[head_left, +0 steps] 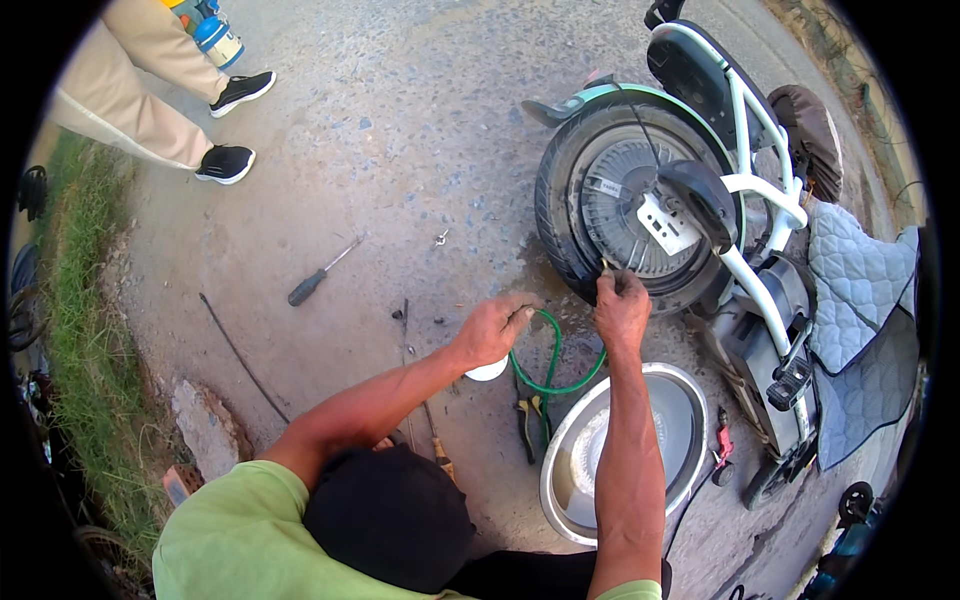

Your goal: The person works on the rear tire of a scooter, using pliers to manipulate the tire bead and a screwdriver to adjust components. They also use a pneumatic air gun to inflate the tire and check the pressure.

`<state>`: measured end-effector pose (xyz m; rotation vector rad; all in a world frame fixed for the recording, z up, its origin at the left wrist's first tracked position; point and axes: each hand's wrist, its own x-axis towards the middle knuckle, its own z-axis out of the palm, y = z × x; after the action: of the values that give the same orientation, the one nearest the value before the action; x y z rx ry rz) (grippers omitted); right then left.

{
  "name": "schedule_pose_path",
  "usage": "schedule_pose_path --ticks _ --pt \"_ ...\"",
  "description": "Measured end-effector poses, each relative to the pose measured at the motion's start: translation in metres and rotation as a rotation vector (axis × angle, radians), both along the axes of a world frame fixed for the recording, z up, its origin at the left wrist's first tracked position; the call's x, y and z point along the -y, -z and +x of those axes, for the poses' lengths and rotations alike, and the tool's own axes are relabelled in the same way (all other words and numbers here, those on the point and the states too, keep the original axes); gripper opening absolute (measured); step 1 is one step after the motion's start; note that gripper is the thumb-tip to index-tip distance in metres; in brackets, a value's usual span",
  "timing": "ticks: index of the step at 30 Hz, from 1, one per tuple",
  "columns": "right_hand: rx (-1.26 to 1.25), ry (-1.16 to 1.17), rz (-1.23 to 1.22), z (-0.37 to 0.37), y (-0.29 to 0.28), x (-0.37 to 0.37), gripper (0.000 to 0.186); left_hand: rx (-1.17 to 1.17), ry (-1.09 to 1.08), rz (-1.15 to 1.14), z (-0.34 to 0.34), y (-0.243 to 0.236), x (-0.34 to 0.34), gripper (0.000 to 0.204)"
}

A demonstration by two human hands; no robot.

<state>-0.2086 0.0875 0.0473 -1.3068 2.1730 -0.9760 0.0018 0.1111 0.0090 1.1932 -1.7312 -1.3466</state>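
Observation:
My left hand (495, 325) pinches a thin green hose (553, 350) in its fingertips. The hose loops across to my right wrist, where it passes out of sight. Closed fingers of my right hand (622, 298) press at the lower edge of a black tyre (562, 225) on a scooter wheel lying on its side. A small brass-coloured tip shows above these fingers, but what they grip is mostly hidden. Below my left hand is a white round thing (488, 369), partly covered. Under my right forearm stands a metal basin (553, 470) with some liquid in it.
A screwdriver (308, 290), pliers (527, 425) and a black cable (240, 355) lie on the concrete. The tipped-over scooter's white frame (755, 285) fills the right side. Another person's shoes (227, 163) stand at the upper left, near a grass strip (85, 330) and a stone (207, 425).

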Motion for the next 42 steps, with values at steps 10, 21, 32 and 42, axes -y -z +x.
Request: schedule_pose_path --ticks 10,21,32,42 --pt "-0.005 -0.011 0.032 -0.001 0.000 0.001 0.029 -0.891 -0.037 0.569 -0.051 -0.010 0.014 0.018" --pt "-0.087 0.002 0.022 -0.002 0.005 0.000 0.032 -0.448 -0.125 0.385 -0.059 0.003 0.048 0.022" --pt "-0.173 0.009 0.094 -0.001 0.001 0.001 0.035 -0.033 -0.091 -0.021 -0.064 -0.002 0.067 0.027" --pt "-0.406 0.000 0.240 0.018 -0.029 -0.005 0.036 0.016 -0.119 -0.001 -0.064 -0.008 0.063 0.027"
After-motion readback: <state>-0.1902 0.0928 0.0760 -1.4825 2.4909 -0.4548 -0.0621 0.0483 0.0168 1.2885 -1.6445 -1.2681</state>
